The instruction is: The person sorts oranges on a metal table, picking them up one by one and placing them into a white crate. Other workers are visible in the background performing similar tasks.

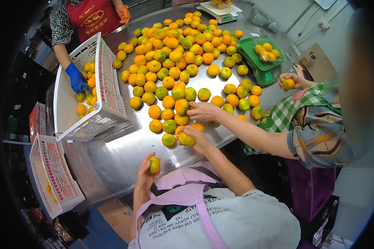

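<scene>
My left hand (145, 174) is at the front edge of the steel table, its fingers around a green-and-orange mandarin (155, 165). Over the near side of the loose fruit, my right hand (198, 140) grips another mandarin (186, 139). Just beyond it, a co-worker's hand (204, 111) touches a mandarin (182, 106) among the others. A large heap of mandarins (171, 43) spreads across the far part of the table, with a looser group (243, 104) on the right.
At left, another person's blue-gloved hand (76, 77) reaches into a white plastic crate (110, 93) holding mandarins. A second crate (54, 174) stands lower left. A green scale (263, 73) bears a clear tray of fruit; a white scale (219, 12) stands behind. The right-hand co-worker's other hand (294, 81) holds a mandarin.
</scene>
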Action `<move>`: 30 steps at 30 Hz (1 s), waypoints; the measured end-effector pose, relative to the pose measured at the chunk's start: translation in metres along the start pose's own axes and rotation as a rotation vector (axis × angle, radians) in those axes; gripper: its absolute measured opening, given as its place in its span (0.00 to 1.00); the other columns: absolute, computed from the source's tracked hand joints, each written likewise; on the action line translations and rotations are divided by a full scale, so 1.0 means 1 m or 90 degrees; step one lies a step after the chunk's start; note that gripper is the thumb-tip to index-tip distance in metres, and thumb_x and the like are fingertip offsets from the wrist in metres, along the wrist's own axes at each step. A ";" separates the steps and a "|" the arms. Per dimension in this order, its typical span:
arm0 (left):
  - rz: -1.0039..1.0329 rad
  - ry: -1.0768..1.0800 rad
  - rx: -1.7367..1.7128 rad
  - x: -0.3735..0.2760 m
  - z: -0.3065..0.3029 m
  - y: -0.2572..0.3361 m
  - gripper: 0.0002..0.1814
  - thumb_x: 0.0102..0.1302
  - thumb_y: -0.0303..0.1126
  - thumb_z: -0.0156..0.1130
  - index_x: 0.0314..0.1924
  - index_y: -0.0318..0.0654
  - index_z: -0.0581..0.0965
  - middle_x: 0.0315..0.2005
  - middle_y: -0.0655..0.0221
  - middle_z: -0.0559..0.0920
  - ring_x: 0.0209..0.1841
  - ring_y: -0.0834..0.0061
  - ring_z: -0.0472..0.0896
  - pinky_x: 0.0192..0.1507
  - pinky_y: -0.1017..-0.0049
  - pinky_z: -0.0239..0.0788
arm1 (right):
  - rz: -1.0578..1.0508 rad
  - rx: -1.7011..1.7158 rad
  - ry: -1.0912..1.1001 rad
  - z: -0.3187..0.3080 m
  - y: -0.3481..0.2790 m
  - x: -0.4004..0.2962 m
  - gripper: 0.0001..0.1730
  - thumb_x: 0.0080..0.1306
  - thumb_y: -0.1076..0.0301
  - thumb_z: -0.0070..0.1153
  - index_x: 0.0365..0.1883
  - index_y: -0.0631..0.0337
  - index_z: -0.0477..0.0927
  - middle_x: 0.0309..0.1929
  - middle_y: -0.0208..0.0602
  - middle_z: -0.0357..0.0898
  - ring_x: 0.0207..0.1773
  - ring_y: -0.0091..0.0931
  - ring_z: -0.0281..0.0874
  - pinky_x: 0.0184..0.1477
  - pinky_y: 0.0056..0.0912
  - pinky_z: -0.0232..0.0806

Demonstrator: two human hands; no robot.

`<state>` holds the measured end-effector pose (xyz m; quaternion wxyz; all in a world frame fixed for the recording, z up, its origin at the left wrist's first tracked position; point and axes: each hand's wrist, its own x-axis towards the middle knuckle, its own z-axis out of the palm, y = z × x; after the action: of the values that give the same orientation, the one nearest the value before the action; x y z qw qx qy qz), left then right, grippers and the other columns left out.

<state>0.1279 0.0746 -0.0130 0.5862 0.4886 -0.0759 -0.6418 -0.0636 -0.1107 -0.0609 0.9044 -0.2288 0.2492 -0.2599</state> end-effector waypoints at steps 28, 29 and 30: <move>0.004 0.250 -0.164 0.040 -0.001 -0.050 0.18 0.69 0.44 0.51 0.53 0.43 0.70 0.46 0.63 0.76 0.41 0.66 0.75 0.40 0.71 0.69 | -0.348 -0.418 0.330 -0.064 -0.068 0.031 0.07 0.62 0.71 0.57 0.36 0.64 0.76 0.36 0.31 0.78 0.41 0.20 0.73 0.47 0.23 0.66; 0.022 0.245 -0.141 0.040 -0.005 -0.051 0.18 0.68 0.42 0.53 0.55 0.44 0.70 0.47 0.63 0.76 0.44 0.66 0.75 0.41 0.71 0.69 | -0.337 -0.348 0.310 -0.064 -0.070 0.031 0.07 0.63 0.71 0.57 0.36 0.64 0.76 0.36 0.31 0.77 0.41 0.20 0.73 0.46 0.23 0.67; 0.039 0.245 -0.122 0.037 -0.010 -0.053 0.19 0.68 0.41 0.55 0.56 0.44 0.69 0.48 0.64 0.75 0.46 0.66 0.75 0.42 0.71 0.69 | -0.311 -0.330 0.270 -0.054 -0.072 0.024 0.07 0.63 0.71 0.57 0.37 0.64 0.76 0.37 0.31 0.77 0.41 0.20 0.74 0.46 0.23 0.67</move>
<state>0.1052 0.0644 -0.0738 0.6529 0.5419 0.0838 -0.5225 -0.1028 -0.1947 -0.0716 0.6574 -0.4426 0.4256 -0.4368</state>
